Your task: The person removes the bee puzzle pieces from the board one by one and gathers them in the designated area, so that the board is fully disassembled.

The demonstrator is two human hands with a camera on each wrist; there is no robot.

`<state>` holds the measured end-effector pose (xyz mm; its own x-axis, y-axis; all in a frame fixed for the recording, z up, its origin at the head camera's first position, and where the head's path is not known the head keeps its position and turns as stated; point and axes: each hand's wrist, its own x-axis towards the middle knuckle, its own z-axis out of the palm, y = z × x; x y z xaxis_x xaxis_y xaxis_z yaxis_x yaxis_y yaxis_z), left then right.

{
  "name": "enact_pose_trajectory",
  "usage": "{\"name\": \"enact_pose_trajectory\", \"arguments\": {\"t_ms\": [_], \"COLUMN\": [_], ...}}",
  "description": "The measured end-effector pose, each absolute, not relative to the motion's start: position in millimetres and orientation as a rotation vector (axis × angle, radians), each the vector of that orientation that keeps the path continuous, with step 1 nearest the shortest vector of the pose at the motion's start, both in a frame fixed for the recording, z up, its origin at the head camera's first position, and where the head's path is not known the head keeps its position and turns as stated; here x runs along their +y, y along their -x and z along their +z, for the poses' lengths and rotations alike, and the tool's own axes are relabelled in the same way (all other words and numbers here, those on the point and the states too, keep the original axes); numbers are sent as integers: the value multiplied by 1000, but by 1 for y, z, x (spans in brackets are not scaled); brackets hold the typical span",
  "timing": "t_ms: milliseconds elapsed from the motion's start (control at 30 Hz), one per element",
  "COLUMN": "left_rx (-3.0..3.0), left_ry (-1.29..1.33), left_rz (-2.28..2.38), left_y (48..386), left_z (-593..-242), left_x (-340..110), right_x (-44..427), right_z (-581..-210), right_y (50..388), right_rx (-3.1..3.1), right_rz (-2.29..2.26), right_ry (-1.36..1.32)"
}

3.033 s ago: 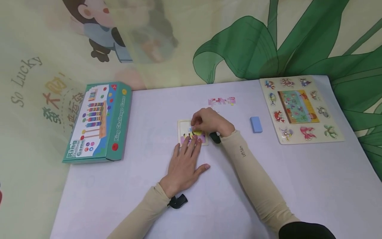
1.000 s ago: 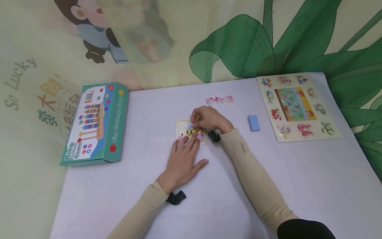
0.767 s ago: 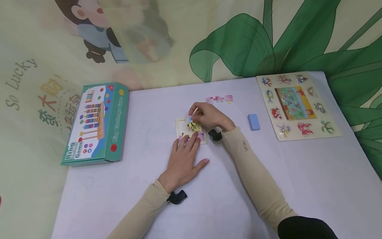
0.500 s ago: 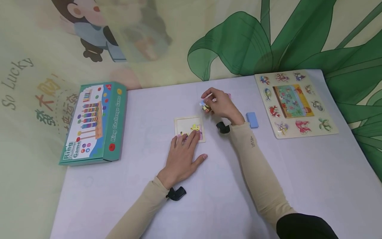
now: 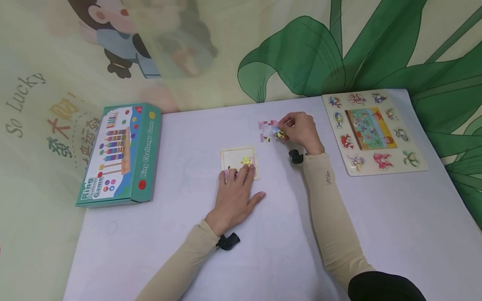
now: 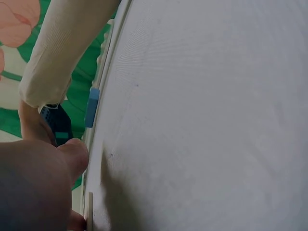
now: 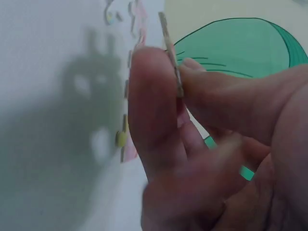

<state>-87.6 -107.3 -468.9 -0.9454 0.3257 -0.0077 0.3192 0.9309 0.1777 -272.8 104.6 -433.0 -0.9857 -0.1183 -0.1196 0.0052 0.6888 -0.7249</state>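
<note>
In the head view, my right hand (image 5: 304, 130) pinches a yellow-and-black puzzle piece (image 5: 279, 133) beside some pink pieces (image 5: 262, 125), beyond the square tray (image 5: 231, 156). My left hand (image 5: 232, 202) spreads flat over the tray's near edge (a yellow piece (image 5: 246, 160) peeks past my fingertips). In the left wrist view, a blue block (image 6: 92, 108) sits beyond my thumb. In the right wrist view, I hold the puzzle piece edge-on.
</note>
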Motion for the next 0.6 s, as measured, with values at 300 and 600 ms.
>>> {"name": "enact_pose_trajectory", "arguments": {"t_ms": [300,600], "left_rx": [3061,3108], "left_ry": [-515,-534], "left_rz": [251,230], "left_y": [88,87], "left_z": [-471,-474], "left_x": [-108,-107], "right_x": [114,116], "right_z": [-435,-434], "right_y": [274,275], "right_rx": [2611,2614], "right_rz": [-1074,-969], "right_ry": [132,206]}}
